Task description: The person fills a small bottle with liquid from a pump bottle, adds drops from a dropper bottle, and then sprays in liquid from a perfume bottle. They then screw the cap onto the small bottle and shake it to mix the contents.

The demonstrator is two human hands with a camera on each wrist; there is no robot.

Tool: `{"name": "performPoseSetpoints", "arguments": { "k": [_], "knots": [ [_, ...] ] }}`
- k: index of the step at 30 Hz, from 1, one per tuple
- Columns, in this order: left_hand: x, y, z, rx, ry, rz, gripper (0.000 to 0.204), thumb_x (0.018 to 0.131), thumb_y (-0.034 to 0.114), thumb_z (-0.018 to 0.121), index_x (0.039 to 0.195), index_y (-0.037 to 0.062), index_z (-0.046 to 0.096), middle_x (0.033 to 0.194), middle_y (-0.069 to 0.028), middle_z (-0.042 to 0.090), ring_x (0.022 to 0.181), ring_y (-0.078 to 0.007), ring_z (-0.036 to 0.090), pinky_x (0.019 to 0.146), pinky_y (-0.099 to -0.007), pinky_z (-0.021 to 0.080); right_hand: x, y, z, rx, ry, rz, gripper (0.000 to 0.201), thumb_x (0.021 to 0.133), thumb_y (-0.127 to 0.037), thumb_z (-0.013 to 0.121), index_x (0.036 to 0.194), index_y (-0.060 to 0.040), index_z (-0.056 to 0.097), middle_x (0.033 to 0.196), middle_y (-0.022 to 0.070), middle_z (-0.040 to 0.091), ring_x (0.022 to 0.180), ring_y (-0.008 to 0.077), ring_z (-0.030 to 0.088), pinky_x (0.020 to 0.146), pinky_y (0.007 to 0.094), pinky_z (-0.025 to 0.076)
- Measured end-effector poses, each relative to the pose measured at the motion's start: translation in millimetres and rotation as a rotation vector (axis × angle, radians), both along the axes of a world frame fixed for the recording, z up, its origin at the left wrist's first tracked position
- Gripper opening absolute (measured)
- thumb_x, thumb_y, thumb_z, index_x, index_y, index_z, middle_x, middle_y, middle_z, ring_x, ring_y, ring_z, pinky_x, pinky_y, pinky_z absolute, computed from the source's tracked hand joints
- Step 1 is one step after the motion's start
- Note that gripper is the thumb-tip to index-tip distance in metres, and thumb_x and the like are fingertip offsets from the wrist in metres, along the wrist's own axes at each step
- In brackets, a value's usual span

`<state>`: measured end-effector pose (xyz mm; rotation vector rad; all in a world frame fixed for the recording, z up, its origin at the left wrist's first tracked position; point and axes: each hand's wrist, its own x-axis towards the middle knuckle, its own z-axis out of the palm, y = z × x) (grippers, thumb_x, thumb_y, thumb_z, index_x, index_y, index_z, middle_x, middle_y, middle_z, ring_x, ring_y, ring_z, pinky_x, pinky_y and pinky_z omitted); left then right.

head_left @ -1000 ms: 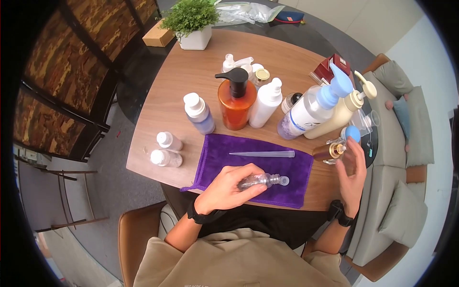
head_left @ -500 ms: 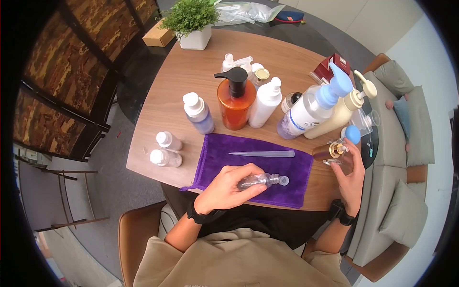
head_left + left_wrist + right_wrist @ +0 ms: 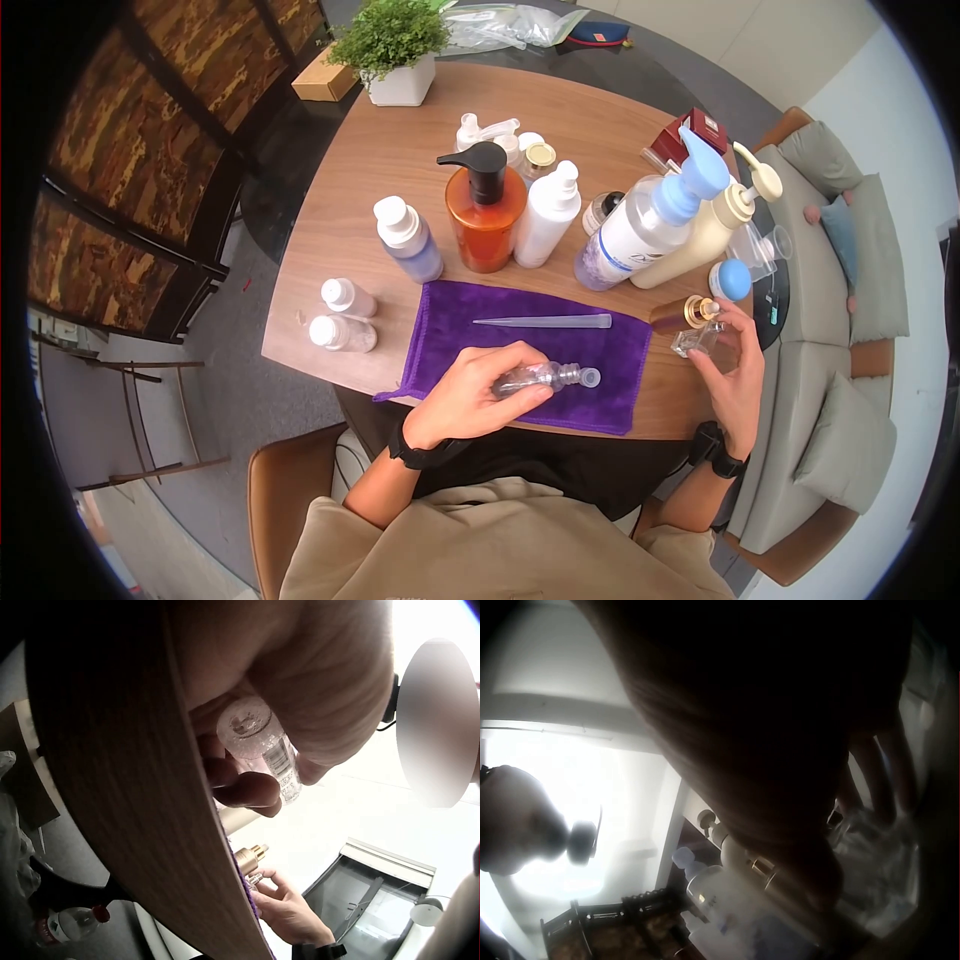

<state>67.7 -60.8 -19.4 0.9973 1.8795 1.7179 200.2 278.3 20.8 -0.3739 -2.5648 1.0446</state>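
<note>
Over the purple cloth [image 3: 455, 310], my left hand [image 3: 482, 390] grips a small clear bottle [image 3: 530, 378], tilted on its side with its open neck to the right. The left wrist view shows the base of this bottle [image 3: 249, 727] between thumb and fingers. At the right, my right hand [image 3: 737, 378] pinches a small clear glass bottle [image 3: 692, 341] by its upper part, beside an amber bottle with a gold collar [image 3: 672, 316]. In the right wrist view the clear glass [image 3: 877, 870] is blurred and dark. A translucent tapered tube [image 3: 560, 322] lies on the cloth.
Behind the cloth stand an orange pump bottle [image 3: 485, 225], a white bottle [image 3: 547, 220] and a large blue-topped pump bottle [image 3: 640, 230]. Two small white-capped bottles [image 3: 345, 333] are at the left. A blue-lidded jar [image 3: 730, 281] stands behind my right hand.
My right fingers have closed on the small glass bottle, which now shows apart from the amber bottle, shifted slightly toward me. My left hand keeps its grip. The head view has shifted slightly.
</note>
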Motion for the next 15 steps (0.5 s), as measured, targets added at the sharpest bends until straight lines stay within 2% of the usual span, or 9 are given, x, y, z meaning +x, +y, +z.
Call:
{"name": "performPoseSetpoints", "arguments": {
  "k": [9, 11, 15],
  "knots": [
    [-0.3, 0.2, -2.0, 0.003, 0.001, -0.001, 0.020, 0.101, 0.017, 0.079, 0.110, 0.0013, 0.072, 0.075, -0.0062, 0.065, 0.062, -0.0152, 0.058, 0.058, -0.0325, 0.046, 1.7, -2.9, 4.6, -0.020, 0.010, 0.021, 0.050, 0.081, -0.001, 0.087, 0.123, -0.0031, 0.060, 0.144, 0.0158, 0.066, 0.125, 0.0290, 0.067, 0.102, 0.0409, 0.055],
    [0.3, 0.5, -2.0, 0.008, -0.001, 0.001, 0.020, 0.101, 0.017, 0.079, 0.110, 0.0013, 0.072, 0.074, -0.0061, 0.064, 0.062, -0.0152, 0.058, 0.058, -0.0325, 0.046, 1.1, -5.2, 9.6, 0.092, 0.011, 0.057, 0.046, 0.080, 0.000, 0.087, 0.118, -0.0027, 0.062, 0.139, 0.0161, 0.067, 0.123, 0.0292, 0.067, 0.099, 0.0397, 0.055],
    [0.1, 0.0, -1.3, 0.010, 0.002, 0.003, 0.019, 0.101, 0.017, 0.079, 0.110, 0.0013, 0.072, 0.074, -0.0061, 0.064, 0.062, -0.0150, 0.058, 0.058, -0.0322, 0.046, 1.4, -9.9, 13.4, 0.132, 0.059, 0.032, 0.040, 0.080, 0.000, 0.087, 0.114, -0.0015, 0.066, 0.134, 0.0153, 0.068, 0.119, 0.0282, 0.067, 0.098, 0.0379, 0.054]
  ]
}}
